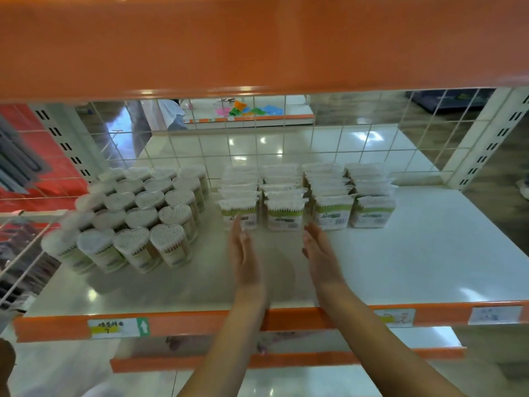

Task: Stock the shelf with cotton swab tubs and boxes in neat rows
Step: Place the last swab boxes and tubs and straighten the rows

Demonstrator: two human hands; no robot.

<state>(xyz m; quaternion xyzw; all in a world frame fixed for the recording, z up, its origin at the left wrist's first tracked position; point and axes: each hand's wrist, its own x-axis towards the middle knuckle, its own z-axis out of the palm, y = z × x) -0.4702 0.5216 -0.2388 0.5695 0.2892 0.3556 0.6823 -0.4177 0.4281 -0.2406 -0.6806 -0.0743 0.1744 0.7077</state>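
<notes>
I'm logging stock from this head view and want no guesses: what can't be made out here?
- Rear cotton swab boxes: hidden behind the front boxes; row depth uncountable.
- Leftmost cotton swab tubs: motion-blurred; count unclear.
- Box print: too small to read.
- Price labels on the shelf edge: blurred, illegible.
- Left hand and right hand: contact with the boxes unclear.

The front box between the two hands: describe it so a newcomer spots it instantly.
On the white shelf, find the four columns of green-banded boxes right of the heart-shaped tubs. Take the second column from the left. The front box there sits in the gap between the left hand and right hand, both open.
</notes>
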